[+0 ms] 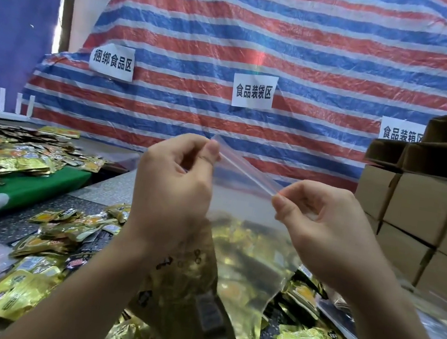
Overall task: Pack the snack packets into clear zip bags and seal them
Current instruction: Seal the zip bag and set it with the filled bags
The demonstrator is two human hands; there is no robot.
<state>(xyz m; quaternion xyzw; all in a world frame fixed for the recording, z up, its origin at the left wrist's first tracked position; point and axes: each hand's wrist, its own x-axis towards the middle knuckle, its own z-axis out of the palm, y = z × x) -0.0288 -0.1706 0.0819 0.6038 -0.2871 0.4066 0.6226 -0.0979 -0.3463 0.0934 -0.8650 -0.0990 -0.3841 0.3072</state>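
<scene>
While the left hand point(177, 180) and right hand point(321, 221) each pinch an end of the zip bag point(245, 248) strip above the loose snack packets point(24, 293) (bag already filled), uneven pressing could leave the seal gapped.

A clear zip bag point(248, 225) hangs upright at the centre, held up off the tabletop, its zip strip with a thin red line running along the top edge from 11 o'clock down toward 3 o'clock. Its lower half bulges with gold foil snack packets point(249, 263) seen through the plastic; the upper half is see-through. Loose snack packets point(33, 286), gold and black foil, lie scattered flat and overlapping at 7 o'clock and across 5 o'clock under the bag. A further heap of packets point(10, 149) lies at 9 o'clock.
</scene>
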